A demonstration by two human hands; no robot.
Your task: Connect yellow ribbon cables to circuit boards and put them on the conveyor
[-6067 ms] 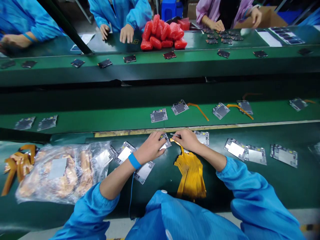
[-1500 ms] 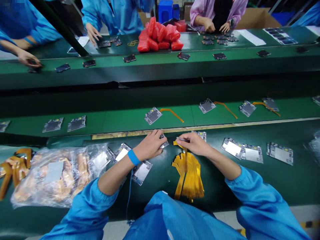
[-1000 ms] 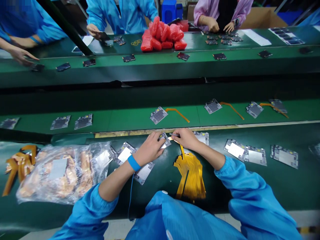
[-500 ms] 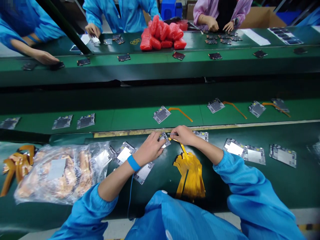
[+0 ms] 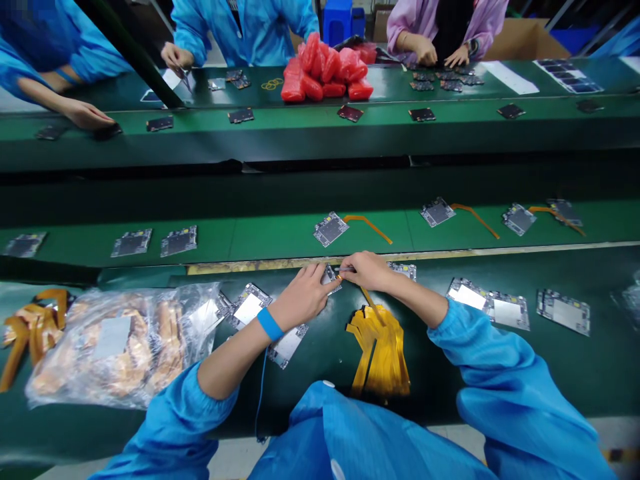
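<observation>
My left hand point(image 5: 303, 297), with a blue wrist band, is closed on a small circuit board point(image 5: 330, 275) near the bench's back edge. Its index finger reaches to the board's right edge. My right hand point(image 5: 366, 272) pinches thin grey tweezers point(image 5: 345, 269), whose tip is at that same edge. An orange flex cable point(image 5: 369, 299) runs from there down toward a fanned pile of yellow-orange flex cables point(image 5: 383, 347). Where cable and board meet is mostly hidden by my fingers. More boards point(image 5: 287, 343) lie beside my left wrist.
A clear plastic bag point(image 5: 120, 347) of copper-coloured parts lies left, boards point(image 5: 564, 311) right. Beyond the bench edge, a green belt point(image 5: 280, 240) carries boards, some with cables. Across, people's hands point(image 5: 177, 59) work near red bundles point(image 5: 325, 70).
Boards on the near belt have shifted right, those on the far belt left. My left index finger is now extended along the board. The cable between my hands has turned slightly.
</observation>
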